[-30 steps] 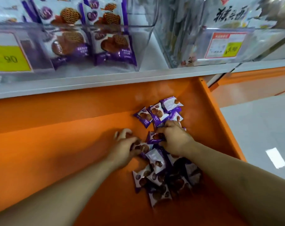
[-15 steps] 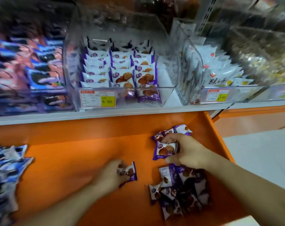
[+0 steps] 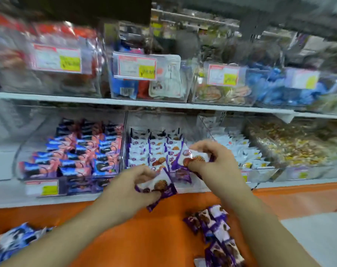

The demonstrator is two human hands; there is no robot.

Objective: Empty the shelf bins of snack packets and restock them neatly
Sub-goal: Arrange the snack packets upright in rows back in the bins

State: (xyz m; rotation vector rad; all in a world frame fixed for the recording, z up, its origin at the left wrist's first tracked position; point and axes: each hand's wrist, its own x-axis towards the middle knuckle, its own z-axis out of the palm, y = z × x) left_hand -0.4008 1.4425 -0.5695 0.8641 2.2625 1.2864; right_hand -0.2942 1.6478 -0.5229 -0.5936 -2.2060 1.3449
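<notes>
My left hand [image 3: 128,189] grips a purple-and-white waffle snack packet [image 3: 158,186] just in front of the clear middle bin [image 3: 125,135]. My right hand [image 3: 214,160] holds a second packet of the same kind [image 3: 192,158] at the bin's right front corner. Inside the bin, matching packets [image 3: 154,149] stand in neat rows. A loose pile of the same purple packets [image 3: 216,234] lies on the orange ledge [image 3: 144,237] below my right forearm.
The bin to the left holds blue-and-pink cookie packs [image 3: 77,153]; bins to the right hold white packets [image 3: 239,149] and mixed yellow sweets [image 3: 291,145]. An upper white shelf [image 3: 106,101] carries more clear bins with price tags. Blue packets [image 3: 13,241] lie at the ledge's left end.
Both hands have risen from the pile on the orange ledge to the middle bin, each carrying a purple packet. The view has tilted upward to the shelves.
</notes>
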